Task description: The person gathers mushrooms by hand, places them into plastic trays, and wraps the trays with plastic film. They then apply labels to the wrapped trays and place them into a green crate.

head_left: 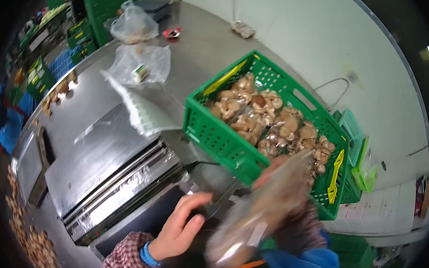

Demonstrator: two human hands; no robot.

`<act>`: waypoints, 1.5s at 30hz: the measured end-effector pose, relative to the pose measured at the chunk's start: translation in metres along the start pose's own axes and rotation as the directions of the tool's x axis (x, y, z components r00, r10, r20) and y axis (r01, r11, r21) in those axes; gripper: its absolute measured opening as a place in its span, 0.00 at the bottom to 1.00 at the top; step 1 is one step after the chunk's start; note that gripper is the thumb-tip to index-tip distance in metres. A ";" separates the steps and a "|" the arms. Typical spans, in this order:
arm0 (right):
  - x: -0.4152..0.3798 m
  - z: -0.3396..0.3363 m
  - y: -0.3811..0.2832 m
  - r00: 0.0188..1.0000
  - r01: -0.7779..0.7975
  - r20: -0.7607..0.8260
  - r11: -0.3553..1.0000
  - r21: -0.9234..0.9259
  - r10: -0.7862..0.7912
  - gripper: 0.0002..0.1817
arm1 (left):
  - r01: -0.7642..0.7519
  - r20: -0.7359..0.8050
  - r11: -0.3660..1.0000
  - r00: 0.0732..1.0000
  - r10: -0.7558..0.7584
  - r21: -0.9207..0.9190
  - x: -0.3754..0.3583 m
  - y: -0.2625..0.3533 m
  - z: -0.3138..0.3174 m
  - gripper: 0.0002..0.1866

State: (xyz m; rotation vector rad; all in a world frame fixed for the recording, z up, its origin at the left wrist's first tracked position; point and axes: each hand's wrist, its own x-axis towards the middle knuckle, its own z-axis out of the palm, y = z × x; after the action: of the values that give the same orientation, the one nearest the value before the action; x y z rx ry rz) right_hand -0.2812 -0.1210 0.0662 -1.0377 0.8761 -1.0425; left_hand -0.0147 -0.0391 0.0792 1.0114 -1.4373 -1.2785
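My left hand is in front of the wrapping machine, thumb and fingers apart, holding nothing. My right hand grips a clear-wrapped pack of mushrooms, which is smeared by motion and covers much of that hand. The pack is tilted, close to my body, in front of the near end of a green perforated crate. Inside the crate lie several wrapped packs of brown mushrooms. The machine has a shiny metal plate and a roller slot with film.
Loose mushrooms lie along the table's left edge. White film or a tray stack rests behind the machine. Plastic bags and a small red packet are farther back. Green baskets stand by the wall.
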 end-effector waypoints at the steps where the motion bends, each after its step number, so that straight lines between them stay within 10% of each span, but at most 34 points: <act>1: 0.024 -0.029 -0.039 0.934 0.067 0.293 0.907 0.416 -0.204 0.40 | -0.114 0.014 0.969 0.993 0.114 0.219 0.003 -0.005 -0.006 0.17; 2: 0.032 -0.056 -0.075 0.993 0.117 -0.018 0.937 0.329 -0.118 0.35 | -0.119 -0.013 0.900 0.990 0.137 0.420 0.004 -0.007 -0.009 0.15; 4: 0.061 -0.134 -0.117 0.998 0.013 -0.063 0.987 0.158 -0.003 0.30 | 0.027 -0.119 0.715 0.990 0.079 0.699 -0.016 -0.036 -0.010 0.17; 7: 0.098 -0.204 -0.070 0.935 -0.270 -0.264 0.957 -0.104 0.235 0.24 | 0.249 -0.329 0.678 0.944 -0.010 0.692 -0.062 -0.059 -0.001 0.15; 13: 0.122 -0.187 0.060 0.707 -0.625 -0.418 0.780 0.007 0.570 0.23 | 0.587 -0.711 0.460 0.687 0.153 0.666 -0.134 -0.053 -0.020 0.09; 15: 0.118 -0.244 0.085 0.764 -0.603 -0.204 0.790 0.113 0.612 0.21 | 0.733 -0.834 0.399 0.500 0.234 0.551 -0.175 -0.055 -0.040 0.12; 17: 0.108 -0.161 0.008 0.694 -0.682 -0.354 0.730 -0.042 0.627 0.20 | 0.853 -0.928 0.418 0.180 0.326 0.312 -0.221 -0.065 -0.060 0.16; 18: 0.101 -0.137 -0.010 0.832 -0.531 -0.418 0.744 -0.406 0.366 0.22 | 0.866 -0.953 0.478 -0.008 0.303 0.145 -0.251 -0.072 -0.070 0.19; 20: 0.084 -0.071 -0.043 0.966 0.109 0.026 0.309 -0.945 -0.259 0.22 | 0.837 -0.930 0.543 -0.138 0.341 0.075 -0.296 -0.097 -0.087 0.19; 22: 0.067 0.015 -0.046 0.987 -0.064 0.086 0.826 -0.560 0.134 0.19 | 0.808 -0.952 0.587 -0.211 0.221 -0.043 -0.367 -0.144 -0.111 0.21; 23: 0.062 0.030 -0.001 0.895 -0.179 0.357 0.949 -0.261 0.267 0.17 | 0.814 -0.975 0.568 -0.206 0.087 -0.121 -0.401 -0.167 -0.117 0.24; 24: 0.049 0.071 0.022 0.868 -0.243 0.283 0.845 -0.477 0.409 0.20 | 0.593 -0.894 0.669 -0.289 -0.343 -0.448 -0.363 -0.123 -0.115 0.34; 27: 0.053 0.065 0.118 0.939 -0.017 0.118 0.386 -0.922 0.324 0.34 | 0.280 -0.805 0.757 -0.129 -0.579 -0.590 -0.346 -0.122 -0.101 0.38; 29: 0.058 0.047 0.155 0.758 -0.366 0.027 0.460 -0.809 0.651 0.38 | 0.353 -0.859 0.783 -0.214 -0.465 -0.512 -0.353 -0.147 -0.085 0.39; 35: 0.023 0.060 0.146 0.898 -0.249 0.057 0.611 -0.751 0.436 0.41 | 0.589 -0.886 0.707 -0.035 -0.462 -0.391 -0.347 -0.108 -0.068 0.36; 37: 0.022 0.060 0.139 0.882 -0.281 0.047 0.605 -0.745 0.468 0.41 | 0.463 -0.825 0.723 -0.030 -0.564 -0.512 -0.355 -0.092 -0.076 0.31; 39: 0.018 0.063 0.134 0.872 -0.319 0.012 0.588 -0.743 0.489 0.41 | 0.838 -0.854 0.451 -0.031 -0.520 -0.305 -0.349 -0.070 -0.101 0.22; 40: 0.016 0.070 0.124 0.880 -0.316 0.022 0.619 -0.719 0.475 0.39 | 0.866 -0.969 0.499 0.155 -0.191 0.040 -0.347 -0.073 -0.120 0.17; 42: 0.016 0.058 0.137 0.894 -0.285 0.015 0.595 -0.752 0.448 0.36 | 0.778 -0.963 0.568 0.227 0.146 0.270 -0.233 -0.008 -0.153 0.19; 45: 0.024 0.062 0.128 0.977 -0.099 0.043 0.627 -0.772 0.207 0.24 | 0.465 -0.835 0.805 0.546 0.067 0.368 -0.069 0.001 -0.173 0.32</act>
State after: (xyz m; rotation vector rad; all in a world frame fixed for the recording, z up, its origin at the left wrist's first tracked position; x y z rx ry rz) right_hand -0.1849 -0.1085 -0.0407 -1.6880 1.3277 -0.4067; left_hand 0.1699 -0.0113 0.0766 1.9226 -0.9103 -0.3171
